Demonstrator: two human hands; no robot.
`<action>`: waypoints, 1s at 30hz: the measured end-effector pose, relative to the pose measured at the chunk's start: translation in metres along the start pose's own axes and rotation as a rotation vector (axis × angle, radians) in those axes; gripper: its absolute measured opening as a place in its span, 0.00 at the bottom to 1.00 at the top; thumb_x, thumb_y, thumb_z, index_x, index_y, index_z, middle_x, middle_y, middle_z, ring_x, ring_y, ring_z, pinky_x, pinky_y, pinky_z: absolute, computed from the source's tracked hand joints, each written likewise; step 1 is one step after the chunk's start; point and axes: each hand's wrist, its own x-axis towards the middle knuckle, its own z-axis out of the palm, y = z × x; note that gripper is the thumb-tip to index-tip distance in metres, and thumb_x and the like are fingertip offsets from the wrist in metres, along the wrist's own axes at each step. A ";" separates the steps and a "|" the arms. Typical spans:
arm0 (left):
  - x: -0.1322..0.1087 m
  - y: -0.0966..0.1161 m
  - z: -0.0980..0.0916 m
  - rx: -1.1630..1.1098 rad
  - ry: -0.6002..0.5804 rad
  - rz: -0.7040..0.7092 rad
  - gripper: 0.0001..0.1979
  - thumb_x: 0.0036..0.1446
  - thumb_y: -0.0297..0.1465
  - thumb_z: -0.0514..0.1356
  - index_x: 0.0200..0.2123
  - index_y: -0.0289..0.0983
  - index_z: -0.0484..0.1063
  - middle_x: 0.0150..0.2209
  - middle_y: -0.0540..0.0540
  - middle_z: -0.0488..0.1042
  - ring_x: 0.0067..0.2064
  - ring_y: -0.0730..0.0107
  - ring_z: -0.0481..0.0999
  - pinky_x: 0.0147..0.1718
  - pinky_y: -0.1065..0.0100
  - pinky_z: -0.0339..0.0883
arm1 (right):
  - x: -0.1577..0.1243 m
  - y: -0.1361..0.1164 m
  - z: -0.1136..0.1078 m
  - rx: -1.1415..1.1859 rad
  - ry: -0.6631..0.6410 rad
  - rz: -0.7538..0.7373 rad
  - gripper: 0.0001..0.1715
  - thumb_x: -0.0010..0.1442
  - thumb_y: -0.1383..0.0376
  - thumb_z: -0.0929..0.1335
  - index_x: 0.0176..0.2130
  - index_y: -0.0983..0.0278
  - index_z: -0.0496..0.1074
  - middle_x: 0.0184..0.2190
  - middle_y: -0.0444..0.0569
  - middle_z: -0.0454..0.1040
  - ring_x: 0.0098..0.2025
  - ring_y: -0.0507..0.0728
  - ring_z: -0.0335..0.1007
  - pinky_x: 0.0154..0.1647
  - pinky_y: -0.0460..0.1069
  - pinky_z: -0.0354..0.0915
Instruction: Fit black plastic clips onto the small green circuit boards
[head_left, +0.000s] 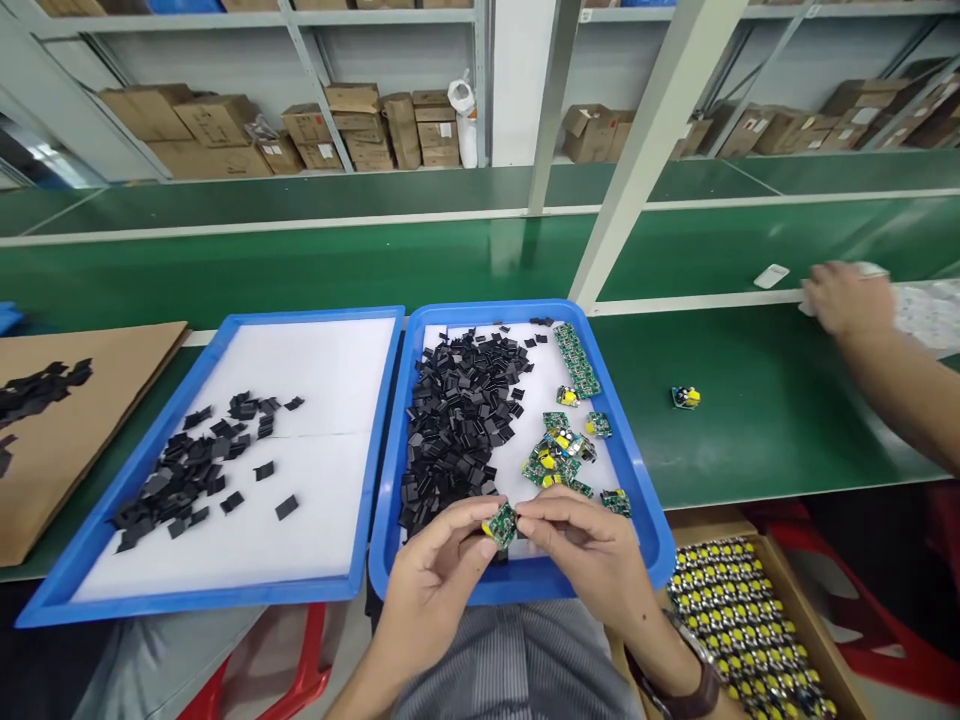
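Note:
Near the front edge of the blue tray [652,500], my left hand [442,565] pinches a small green circuit board [501,525] with a yellow part on it. My right hand [589,540] has its thumb and fingertips closed at the board's right edge; whether a small piece is also between them is hidden. Left of the board in the same tray lies a big heap of black folded pieces [465,400]. On the tray's right side are loose circuit boards [555,455] with yellow parts and a joined strip of boards [576,358].
A second blue-rimmed tray [315,585] on the left holds fewer black pieces [195,470]. Cardboard [112,400] lies beyond it. One board [685,397] sits on the green bench at right, near another person's hand [851,300]. A carton of assembled boards [742,620] stands lower right.

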 end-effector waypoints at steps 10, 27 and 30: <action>-0.003 -0.005 -0.001 -0.050 -0.022 0.018 0.19 0.62 0.23 0.68 0.53 0.46 0.82 0.56 0.41 0.75 0.57 0.57 0.81 0.56 0.62 0.79 | -0.009 -0.009 0.008 -0.057 0.029 0.023 0.11 0.64 0.69 0.75 0.45 0.55 0.84 0.35 0.45 0.82 0.36 0.53 0.77 0.38 0.48 0.74; -0.003 -0.010 -0.002 0.192 -0.001 0.196 0.22 0.60 0.18 0.68 0.52 0.47 0.81 0.52 0.47 0.84 0.55 0.65 0.83 0.58 0.64 0.77 | -0.018 -0.001 0.018 -0.261 0.059 -0.081 0.09 0.65 0.73 0.70 0.37 0.59 0.76 0.30 0.42 0.74 0.33 0.54 0.71 0.36 0.49 0.67; -0.004 -0.010 -0.001 0.226 0.001 0.233 0.23 0.59 0.17 0.68 0.53 0.46 0.81 0.51 0.46 0.85 0.54 0.64 0.84 0.57 0.62 0.78 | -0.017 -0.005 0.014 -0.300 0.012 -0.083 0.09 0.65 0.73 0.70 0.38 0.59 0.77 0.31 0.43 0.75 0.34 0.54 0.72 0.37 0.49 0.67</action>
